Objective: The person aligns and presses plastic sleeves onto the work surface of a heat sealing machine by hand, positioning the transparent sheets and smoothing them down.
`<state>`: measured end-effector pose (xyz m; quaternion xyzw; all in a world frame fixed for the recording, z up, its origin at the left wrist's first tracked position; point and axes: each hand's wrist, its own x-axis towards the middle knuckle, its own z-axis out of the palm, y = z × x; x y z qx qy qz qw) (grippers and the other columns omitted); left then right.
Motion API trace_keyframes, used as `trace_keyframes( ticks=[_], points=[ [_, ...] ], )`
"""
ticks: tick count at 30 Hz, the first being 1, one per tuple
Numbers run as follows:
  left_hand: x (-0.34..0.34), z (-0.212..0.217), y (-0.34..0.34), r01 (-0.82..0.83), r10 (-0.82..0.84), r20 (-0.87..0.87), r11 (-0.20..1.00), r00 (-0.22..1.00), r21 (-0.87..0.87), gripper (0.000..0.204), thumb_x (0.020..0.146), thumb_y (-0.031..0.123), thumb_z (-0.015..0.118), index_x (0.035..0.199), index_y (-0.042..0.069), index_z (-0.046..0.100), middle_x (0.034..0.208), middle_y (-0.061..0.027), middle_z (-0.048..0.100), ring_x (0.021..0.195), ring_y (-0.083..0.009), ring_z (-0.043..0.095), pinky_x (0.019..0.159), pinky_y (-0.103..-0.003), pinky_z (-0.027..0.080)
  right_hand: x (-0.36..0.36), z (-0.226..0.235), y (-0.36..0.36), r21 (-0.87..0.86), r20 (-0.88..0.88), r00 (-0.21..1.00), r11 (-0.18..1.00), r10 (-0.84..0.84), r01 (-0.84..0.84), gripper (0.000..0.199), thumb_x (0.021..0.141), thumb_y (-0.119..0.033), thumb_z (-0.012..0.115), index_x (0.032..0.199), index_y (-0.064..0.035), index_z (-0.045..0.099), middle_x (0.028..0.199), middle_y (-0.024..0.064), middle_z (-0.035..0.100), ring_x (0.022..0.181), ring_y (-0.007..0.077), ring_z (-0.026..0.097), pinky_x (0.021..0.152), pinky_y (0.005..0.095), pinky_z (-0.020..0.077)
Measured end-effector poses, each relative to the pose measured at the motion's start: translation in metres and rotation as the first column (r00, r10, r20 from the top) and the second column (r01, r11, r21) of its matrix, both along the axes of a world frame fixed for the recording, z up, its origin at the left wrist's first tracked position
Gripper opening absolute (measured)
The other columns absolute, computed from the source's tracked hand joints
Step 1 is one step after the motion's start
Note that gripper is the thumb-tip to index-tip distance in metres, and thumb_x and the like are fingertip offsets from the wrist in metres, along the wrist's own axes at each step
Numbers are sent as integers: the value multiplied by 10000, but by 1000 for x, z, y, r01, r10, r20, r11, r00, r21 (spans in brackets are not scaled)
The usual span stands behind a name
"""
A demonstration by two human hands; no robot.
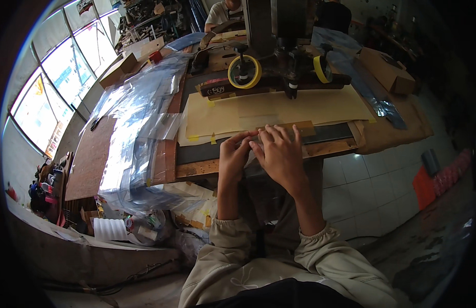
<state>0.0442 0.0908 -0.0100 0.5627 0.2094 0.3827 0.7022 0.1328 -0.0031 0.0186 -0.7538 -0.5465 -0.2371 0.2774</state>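
My left hand [234, 156] is at the front edge of the worktable, its fingers bent together against the thumb. Whatever it pinches, perhaps clear film, is too faint to make out. Close beside it, my right hand [278, 155] lies palm down with fingers stretched forward over the edge of a tan sheet [207, 119]. Its thumb comes near the left fingertips. A brown strip [302, 128] lies just beyond the right fingers, and a small clear patch [257, 121] rests on the sheet. Yellow tape bits [193, 138] mark the sheet's rim.
Above the sheet stands a dark press machine [279, 84] with two yellow tape rolls [257, 77] hung on its knobs. Clear plastic bags [130, 138] pile up at left. An open cardboard box [387, 72] stands at right. Two other people [217, 15] are at the far side.
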Motion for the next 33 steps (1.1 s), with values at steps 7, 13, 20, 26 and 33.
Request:
trace_keyframes(
  ticks=[7,13,20,26,33],
  points=[
    [-41,7,-33,22,-18,-84,999,996,39,192,891,45,490,1006,-57,605,891,-63,633,761,-58,568,667,-182,451,-31,12,-30,-265,-170,984,960,49,-94,383,883,-385,484,1023,-48,600,1082,99,599,1085,227,513,1013,509,252],
    [-43,1,-60,74,-69,-39,987,997,145,224,900,51,491,1095,-42,552,1021,-57,615,812,-95,602,726,-208,470,-2,10,-93,-242,-206,954,934,217,-265,584,781,-544,540,1192,-130,520,1280,135,455,1222,285,401,1018,552,226],
    [-50,-10,-64,-31,100,-159,921,982,388,495,868,29,527,1326,65,343,1107,-74,582,671,-21,525,618,-178,427,37,8,-110,-74,-485,814,912,321,-404,632,672,-200,750,1246,-149,490,1299,135,434,1148,269,484,899,365,449],
    [-48,-15,-62,-89,119,-49,913,992,399,591,872,11,506,1393,72,234,1268,-90,484,639,-14,490,604,-178,424,35,3,-102,120,-703,602,898,378,-424,419,719,-93,703,1124,-86,595,943,56,591,710,106,564,653,243,480],
    [-48,-21,-58,-92,120,-51,921,991,378,605,864,-42,445,1407,45,192,1145,-15,516,538,21,334,470,-151,282,46,-4,-92,368,-774,469,905,425,-213,172,873,-144,569,1000,-57,645,648,-13,549,597,51,502,538,187,409]
  ],
)
